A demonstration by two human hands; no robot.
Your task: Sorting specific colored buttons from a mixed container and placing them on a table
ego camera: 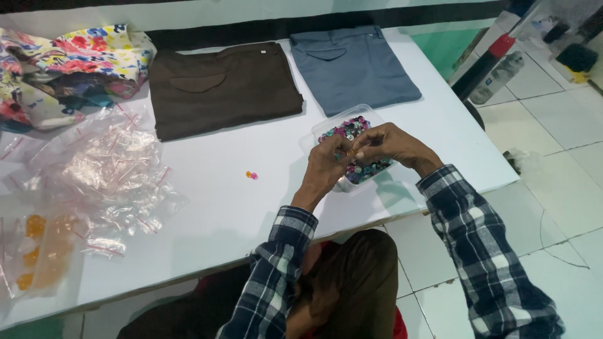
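Small bead (353, 152) pinched between fingertips of left hand (328, 164) and right hand (392, 144), just above clear tub (326, 129) of mixed beads. Both grips closed on bead. Best kept low over tub, pinch light, so drops landed inside. Stray beads (251, 175) left of tub; folded trousers (223, 85) beyond; plastic bags (107, 169) far left.

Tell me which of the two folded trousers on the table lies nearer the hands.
The grey-blue trousers, at the table's far right corner. They lie just beyond the clear box of beads under both hands; the brown trousers lie further left.
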